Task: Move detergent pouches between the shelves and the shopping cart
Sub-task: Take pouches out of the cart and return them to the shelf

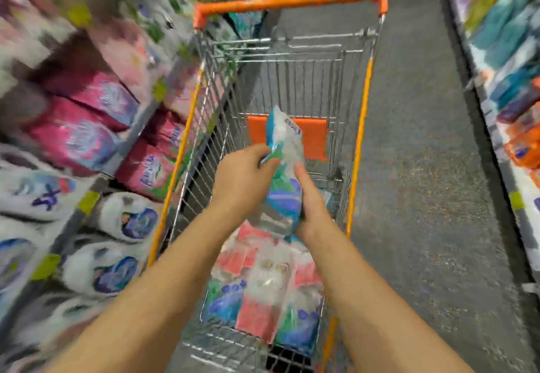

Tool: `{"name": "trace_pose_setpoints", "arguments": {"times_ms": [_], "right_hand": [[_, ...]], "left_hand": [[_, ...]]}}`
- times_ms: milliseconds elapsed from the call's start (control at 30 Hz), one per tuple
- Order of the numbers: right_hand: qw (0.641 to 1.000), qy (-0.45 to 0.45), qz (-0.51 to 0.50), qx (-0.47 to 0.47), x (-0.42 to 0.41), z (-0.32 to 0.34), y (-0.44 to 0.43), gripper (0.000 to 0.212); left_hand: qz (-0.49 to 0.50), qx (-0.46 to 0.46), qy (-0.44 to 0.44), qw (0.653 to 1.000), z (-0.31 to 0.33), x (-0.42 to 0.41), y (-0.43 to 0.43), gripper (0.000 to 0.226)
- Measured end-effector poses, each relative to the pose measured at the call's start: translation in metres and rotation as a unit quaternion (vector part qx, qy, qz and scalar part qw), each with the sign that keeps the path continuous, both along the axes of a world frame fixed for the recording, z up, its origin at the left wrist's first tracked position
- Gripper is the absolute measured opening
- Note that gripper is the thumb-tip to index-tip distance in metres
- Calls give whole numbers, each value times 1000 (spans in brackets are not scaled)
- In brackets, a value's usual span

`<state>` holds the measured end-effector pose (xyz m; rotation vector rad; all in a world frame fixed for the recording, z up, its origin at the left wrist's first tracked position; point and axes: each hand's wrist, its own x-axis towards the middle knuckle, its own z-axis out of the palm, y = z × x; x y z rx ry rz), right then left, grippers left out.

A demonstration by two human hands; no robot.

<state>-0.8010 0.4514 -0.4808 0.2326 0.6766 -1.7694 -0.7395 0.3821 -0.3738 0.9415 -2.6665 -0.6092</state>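
Observation:
A blue, green and white detergent pouch (285, 168) is held upright over the wire shopping cart (355, 150). My left hand (242, 178) pinches its left edge, fingers curled round it. My right hand (311, 203) grips its lower right side from beneath. Below my arms, several more pouches (263, 293) in pink, white and blue lie in the near end of the cart. The view is blurred by motion.
Shelves on the left hold pink pouches (79, 136) and white pouches (128, 217). The cart has an orange handle (292, 0) at its far end and an orange seat flap (314, 136). Grey floor (423, 168) runs along the right, with another stocked shelf (514, 80) beyond.

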Motion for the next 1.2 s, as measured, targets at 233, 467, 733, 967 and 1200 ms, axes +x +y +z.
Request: {"name": "trace_pose_setpoints", "arguments": {"times_ms": [233, 467, 733, 967, 1200], "right_hand": [[982, 155, 19, -110, 61, 120, 14, 87], [924, 322, -29, -205, 157, 253, 6, 100], [792, 482, -30, -374, 361, 370, -6, 99], [751, 496, 3, -435, 541, 420, -35, 94], [727, 495, 25, -476, 672, 460, -107, 101]], "left_hand": [[95, -83, 145, 981, 121, 99, 65, 21], [188, -74, 254, 946, 219, 231, 85, 22], [233, -7, 394, 889, 299, 430, 78, 64], [309, -149, 428, 836, 339, 601, 77, 68], [327, -164, 492, 790, 373, 715, 33, 26]]}}
